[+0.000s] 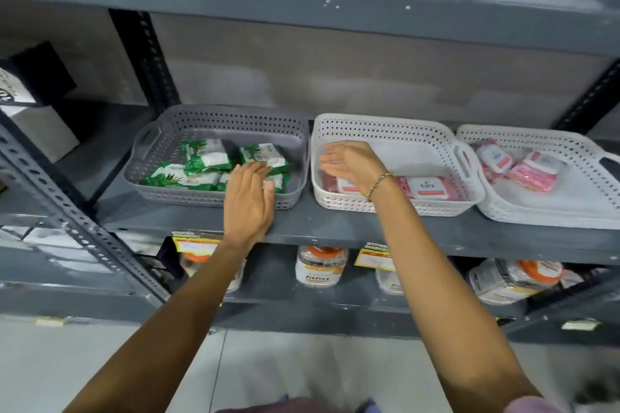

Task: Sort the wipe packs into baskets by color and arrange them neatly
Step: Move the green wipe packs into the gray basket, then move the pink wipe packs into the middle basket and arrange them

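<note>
While both arms are reaching toward a grey metal shelf (335, 228), three perforated baskets are sitting on it in a row. Green wipe packs (204, 157) are lying loosely in the grey basket (218, 121) at the left, some overlapping. Dark pink wipe packs (426, 186) are lying along the front wall of the white basket (385, 129) in the middle, its back half bare. Light pink wipe packs (523, 168) are lying toward the back left of a second white basket (536, 211) at the right, which is touching the middle one. The left hand (250, 201) is hovering over the front right corner of the grey basket, fingers straight and close together, holding nothing. The right hand (352, 161), a bracelet (379, 184) at its wrist, is hanging over the left part of the middle basket, fingers spread slightly and empty. Jars with orange lids (322, 265) are standing on the level below.
</note>
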{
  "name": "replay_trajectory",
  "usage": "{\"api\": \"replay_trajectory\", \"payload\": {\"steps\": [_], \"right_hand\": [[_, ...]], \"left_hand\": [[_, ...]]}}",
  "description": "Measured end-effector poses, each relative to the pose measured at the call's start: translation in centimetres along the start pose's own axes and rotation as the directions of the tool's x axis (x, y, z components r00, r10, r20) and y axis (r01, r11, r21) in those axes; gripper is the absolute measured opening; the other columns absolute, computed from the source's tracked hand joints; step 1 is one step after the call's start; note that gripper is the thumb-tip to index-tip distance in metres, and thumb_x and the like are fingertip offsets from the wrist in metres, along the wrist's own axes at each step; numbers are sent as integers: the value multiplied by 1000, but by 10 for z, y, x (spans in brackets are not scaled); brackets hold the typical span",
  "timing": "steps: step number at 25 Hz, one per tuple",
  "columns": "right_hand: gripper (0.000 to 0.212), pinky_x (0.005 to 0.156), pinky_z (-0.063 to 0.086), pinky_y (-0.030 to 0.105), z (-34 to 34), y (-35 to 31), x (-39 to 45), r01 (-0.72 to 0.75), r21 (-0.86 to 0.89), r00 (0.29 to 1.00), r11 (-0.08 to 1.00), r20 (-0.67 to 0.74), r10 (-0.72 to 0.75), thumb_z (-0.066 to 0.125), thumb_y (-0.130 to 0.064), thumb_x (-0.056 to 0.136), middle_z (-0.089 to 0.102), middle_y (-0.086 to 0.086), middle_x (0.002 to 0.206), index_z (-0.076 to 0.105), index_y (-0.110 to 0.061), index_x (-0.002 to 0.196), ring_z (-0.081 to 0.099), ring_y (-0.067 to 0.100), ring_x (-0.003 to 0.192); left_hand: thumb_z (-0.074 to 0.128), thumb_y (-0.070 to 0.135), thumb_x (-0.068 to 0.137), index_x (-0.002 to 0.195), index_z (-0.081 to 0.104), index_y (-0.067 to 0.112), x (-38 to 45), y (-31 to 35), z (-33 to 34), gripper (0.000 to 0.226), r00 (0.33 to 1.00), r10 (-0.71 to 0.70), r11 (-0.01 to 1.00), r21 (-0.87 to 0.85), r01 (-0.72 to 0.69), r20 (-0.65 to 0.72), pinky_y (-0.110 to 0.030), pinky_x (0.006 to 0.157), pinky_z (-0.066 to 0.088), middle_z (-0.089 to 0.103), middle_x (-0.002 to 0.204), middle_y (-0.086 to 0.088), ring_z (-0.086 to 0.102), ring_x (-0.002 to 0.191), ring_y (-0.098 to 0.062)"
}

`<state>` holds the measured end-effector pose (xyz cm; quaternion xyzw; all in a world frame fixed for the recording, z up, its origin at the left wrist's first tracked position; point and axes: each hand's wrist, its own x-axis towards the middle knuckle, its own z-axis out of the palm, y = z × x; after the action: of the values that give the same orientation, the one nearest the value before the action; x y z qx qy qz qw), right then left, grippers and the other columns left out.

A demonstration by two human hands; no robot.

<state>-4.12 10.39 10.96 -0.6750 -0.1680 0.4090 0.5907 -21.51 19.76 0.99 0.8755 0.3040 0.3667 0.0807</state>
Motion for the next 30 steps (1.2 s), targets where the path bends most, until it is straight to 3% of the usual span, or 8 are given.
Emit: {"api": "replay_trajectory", "payload": {"steps": [4,7,11,13,17,20,26,30], "right_hand": [[14,69,52,20,-95,-12,-13,89,62,978,994,-192,-76,48,-3,93,62,13,82,60,-2,101,61,22,73],[19,73,50,24,-177,-22,-32,111,123,890,986,-454,-44,46,1,93,61,19,91,59,4,106,55,21,70],[42,102,37,33,-244,-24,-49,23,16,767,1000,-642,-8,41,-3,97,45,26,142,38,12,136,47,38,128],[45,105,37,35,-273,-14,-35,-136,13,809,991,-576,118,45,-11,97,46,25,142,38,8,138,45,36,131],[51,95,48,33,-312,2,26,-324,-27,834,946,-480,272,52,-35,94,62,13,107,46,-4,134,60,25,97],[62,102,45,35,-312,13,49,-345,-89,820,934,-514,253,53,-49,88,59,11,129,45,-10,135,56,27,117],[49,90,52,32,-315,19,55,-113,183,711,977,-672,208,64,-26,85,63,14,125,51,-4,127,63,29,109],[51,78,56,33,-284,13,49,152,480,803,864,-569,175,63,-10,87,60,17,129,43,-4,133,66,28,102]], "left_hand": [[30,34,99,123,55,5,14,96,40,45,979,144,988,-78,-134,144,-36,113,26,58,127,-12,48,123,-30],[35,33,96,126,54,5,16,162,71,45,951,225,974,-90,-210,211,-38,114,25,59,129,-12,49,125,-32],[30,35,96,125,56,3,7,194,100,51,931,224,970,30,-243,289,-44,112,33,61,128,-15,53,123,-33],[27,36,97,123,58,4,0,195,111,52,931,202,964,106,-244,303,-44,112,30,62,127,-15,53,122,-32],[29,32,97,116,60,5,-2,193,122,46,945,177,961,159,-226,273,-42,107,29,64,120,-14,55,116,-33],[30,31,97,114,60,5,-3,195,126,43,951,183,962,153,-225,250,-42,105,30,64,118,-14,56,115,-34],[28,32,97,111,62,4,-3,202,125,46,949,209,963,120,-242,235,-40,104,29,66,113,-14,59,111,-34],[27,33,97,115,60,6,-8,162,89,46,965,178,968,142,-206,191,-41,110,26,64,119,-12,54,119,-32]]}}
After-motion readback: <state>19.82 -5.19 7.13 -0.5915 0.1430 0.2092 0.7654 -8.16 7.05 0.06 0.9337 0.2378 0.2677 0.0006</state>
